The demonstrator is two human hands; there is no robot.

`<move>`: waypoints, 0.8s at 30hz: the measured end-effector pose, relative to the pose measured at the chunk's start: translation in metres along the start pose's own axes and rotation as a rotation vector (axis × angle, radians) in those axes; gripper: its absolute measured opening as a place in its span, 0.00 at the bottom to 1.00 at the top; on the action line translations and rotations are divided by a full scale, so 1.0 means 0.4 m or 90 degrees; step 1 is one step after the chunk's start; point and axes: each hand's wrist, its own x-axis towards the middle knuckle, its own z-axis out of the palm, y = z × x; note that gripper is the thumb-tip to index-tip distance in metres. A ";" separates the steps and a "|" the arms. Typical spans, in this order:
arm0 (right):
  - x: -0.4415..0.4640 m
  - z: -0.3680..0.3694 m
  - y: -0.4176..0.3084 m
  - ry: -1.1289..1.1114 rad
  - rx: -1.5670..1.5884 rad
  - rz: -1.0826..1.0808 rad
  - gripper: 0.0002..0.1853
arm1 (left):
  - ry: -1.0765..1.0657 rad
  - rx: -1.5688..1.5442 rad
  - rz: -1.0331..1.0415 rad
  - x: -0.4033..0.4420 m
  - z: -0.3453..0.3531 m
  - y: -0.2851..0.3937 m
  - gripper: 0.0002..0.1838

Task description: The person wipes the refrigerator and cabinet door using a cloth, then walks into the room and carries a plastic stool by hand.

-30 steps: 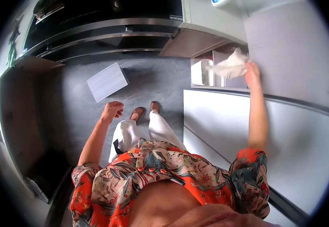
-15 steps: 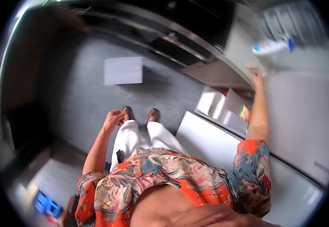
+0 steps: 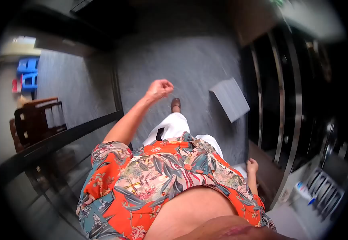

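My left hand (image 3: 160, 89) hangs over the dark grey floor above my brown shoe (image 3: 175, 105), its fingers curled in, with nothing visible in it. Lower right, my right hand (image 3: 252, 165) is small in view beside the brown cabinet door (image 3: 267, 172), fingers folded together and no object seen in them. Whether it touches the door I cannot tell. On the counter to its right lies a blurred beige cloth (image 3: 285, 195), next to a white spray bottle (image 3: 303, 193) with a blue part.
A light grey box-like block (image 3: 232, 100) stands on the floor before the black drawers (image 3: 278, 100). A dish rack (image 3: 326, 194) is at the lower right. At left are a black door frame (image 3: 76, 129), a dark brown chair (image 3: 34, 122) and blue stools (image 3: 29, 76).
The view has swung round to the left, bringing the chair and stools into sight. My right hand has let go of the cloth and drawn back from the counter. One leg is now stepped forward.
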 end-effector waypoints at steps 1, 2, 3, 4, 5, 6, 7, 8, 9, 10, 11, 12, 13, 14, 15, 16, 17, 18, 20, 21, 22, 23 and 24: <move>0.016 0.036 -0.153 -0.037 0.043 -0.078 0.17 | 0.052 0.017 0.082 0.023 -0.113 0.013 0.04; 0.040 0.056 -0.300 -0.062 0.028 -0.197 0.17 | 0.138 0.046 0.170 0.011 -0.220 0.048 0.04; 0.217 -0.031 -0.188 -0.062 0.104 -0.320 0.15 | 0.209 0.132 0.269 -0.050 0.021 0.218 0.03; 0.226 -0.057 -0.356 -0.047 0.125 -0.401 0.12 | 0.276 0.141 0.339 -0.088 -0.047 0.289 0.04; 0.213 -0.131 -0.532 -0.041 0.075 -0.460 0.10 | 0.343 0.151 0.410 -0.130 -0.094 0.363 0.04; 0.201 -0.194 -0.669 -0.010 0.173 -0.577 0.10 | 0.385 0.199 0.484 -0.183 -0.110 0.425 0.05; 0.212 -0.257 -0.783 -0.001 0.172 -0.672 0.10 | 0.400 0.193 0.538 -0.247 -0.115 0.483 0.05; 0.169 -0.338 -0.912 -0.055 0.252 -0.674 0.10 | 0.437 0.236 0.607 -0.311 -0.119 0.530 0.06; 0.095 -0.423 -1.020 -0.089 0.361 -0.743 0.11 | 0.499 0.372 0.709 -0.384 -0.112 0.573 0.05; 0.065 -0.545 -1.088 -0.036 0.357 -0.878 0.13 | 0.519 0.452 0.770 -0.449 -0.077 0.640 0.05; 0.011 -0.607 -1.177 0.021 0.316 -0.987 0.14 | 0.522 0.528 0.807 -0.505 -0.061 0.675 0.05; 0.001 -0.657 -1.233 -0.337 0.658 -0.918 0.15 | 0.511 0.605 0.840 -0.553 -0.039 0.713 0.05; -0.038 -0.693 -1.289 -0.295 0.651 -1.073 0.15 | 0.490 0.682 0.860 -0.592 -0.011 0.749 0.05; -0.082 -0.717 -1.325 -0.112 0.595 -1.280 0.15 | 0.457 0.746 0.872 -0.622 0.018 0.779 0.05; -0.125 -0.723 -1.357 -0.037 0.597 -1.405 0.15 | 0.431 0.802 0.872 -0.648 0.045 0.802 0.05; -0.162 -0.726 -1.390 -0.024 0.617 -1.476 0.15 | 0.409 0.843 0.867 -0.669 0.069 0.820 0.04; -0.191 -0.726 -1.400 -0.017 0.629 -1.524 0.15 | 0.396 0.869 0.869 -0.684 0.097 0.835 0.04; -0.221 -0.716 -1.431 -0.046 0.651 -1.565 0.15 | 0.403 0.895 0.850 -0.707 0.115 0.833 0.04; -0.280 -0.706 -1.476 -0.080 0.692 -1.629 0.15 | 0.421 0.936 0.820 -0.742 0.141 0.842 0.04; -0.306 -0.692 -1.496 -0.093 0.712 -1.654 0.15 | 0.433 0.954 0.806 -0.753 0.153 0.846 0.04; -0.333 -0.683 -1.528 -0.125 0.729 -1.671 0.15 | 0.459 0.967 0.787 -0.769 0.154 0.842 0.04; -0.372 -0.670 -1.559 -0.146 0.738 -1.706 0.15 | 0.496 0.978 0.767 -0.787 0.160 0.835 0.04; -0.409 -0.656 -1.589 -0.194 0.747 -1.731 0.14 | 0.541 0.981 0.739 -0.814 0.163 0.823 0.04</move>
